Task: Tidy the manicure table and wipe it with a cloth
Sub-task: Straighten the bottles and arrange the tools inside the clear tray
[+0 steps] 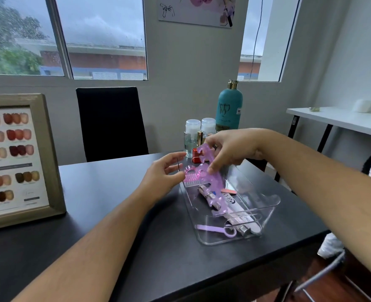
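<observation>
The clear acrylic tray (271, 202) is sitting on the black tabletop's (106, 192) right half; the wooden-framed nail-colour chart (49, 149) is standing at the left edge, the tall teal bottle (229, 110) behind the tray

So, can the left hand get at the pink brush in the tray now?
Probably yes. The left hand is open right beside the pink brush, with nothing between them; the toe separator that the right hand holds hangs at the brush's other side.
</observation>
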Tool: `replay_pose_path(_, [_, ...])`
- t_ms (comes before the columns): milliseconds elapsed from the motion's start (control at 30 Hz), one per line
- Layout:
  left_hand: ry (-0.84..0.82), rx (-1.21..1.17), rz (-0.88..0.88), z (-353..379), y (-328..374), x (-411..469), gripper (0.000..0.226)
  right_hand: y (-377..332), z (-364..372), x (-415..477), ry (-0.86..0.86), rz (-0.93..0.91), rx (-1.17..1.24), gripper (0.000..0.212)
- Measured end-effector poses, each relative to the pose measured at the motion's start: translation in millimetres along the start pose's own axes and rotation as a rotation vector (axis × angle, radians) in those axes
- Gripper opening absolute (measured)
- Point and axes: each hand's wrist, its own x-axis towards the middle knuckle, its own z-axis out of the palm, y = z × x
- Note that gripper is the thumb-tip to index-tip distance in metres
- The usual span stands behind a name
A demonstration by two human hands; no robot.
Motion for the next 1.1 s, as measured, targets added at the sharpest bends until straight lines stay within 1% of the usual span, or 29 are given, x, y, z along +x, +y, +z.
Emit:
replay_pose_path(100, [-0.004,0.014,0.012,0,0,0,0.045,-2,24,9,-0.108,0.047,-0.006,0.049])
replay_pose_path(133, [-0.005,0.026,0.016,0,0,0,0.045,0,32,12,-0.125,0.061,-0.047,0.051])
replay_pose_path(200, [-0.004,0.043,0.023,-1,-1,0,0.046,3,42,14,-0.106,0.039,-0.134,0.051])
replay_pose_path(267, [-0.003,0.044,0.023,-1,-1,0,0.046,3,42,11,-0.014,-0.035,-0.186,0.042])
replay_pose_path(333, [-0.007,0.038,0.019,-1,-1,1,0.046,4,32,7,0.148,-0.081,-0.229,0.024])
replay_pose_path(367, [-0.009,0.037,0.016,-1,-1,1,0.045,4,26,4,0.206,-0.066,-0.249,0.016])
replay_pose_path(400, [-0.01,0.034,0.014,-1,-1,1,0.045,6,22,2,0.226,-0.033,-0.294,0.011])
replay_pose_path(433, [-0.01,0.03,0.013,-1,-1,0,0.044,7,20,1,0.206,0.014,-0.37,0.012])
replay_pose_path(533, [-0.01,0.018,0.016,0,-2,0,0.044,13,30,4,0.011,0.166,-0.564,0.023])
replay_pose_path(567, [-0.008,0.018,0.017,-1,-2,0,0.044,15,34,6,-0.034,0.193,-0.58,0.025])
replay_pose_path(667, [-0.006,0.028,0.023,-1,-2,1,0.044,17,37,12,-0.092,0.252,-0.565,0.027])
replay_pose_path(800, [-0.007,0.036,0.029,-1,-4,2,0.044,18,37,12,-0.122,0.294,-0.544,0.026])
replay_pose_path(1100, [-0.009,0.03,0.029,-1,-5,2,0.044,16,40,8,-0.089,0.292,-0.528,0.018])
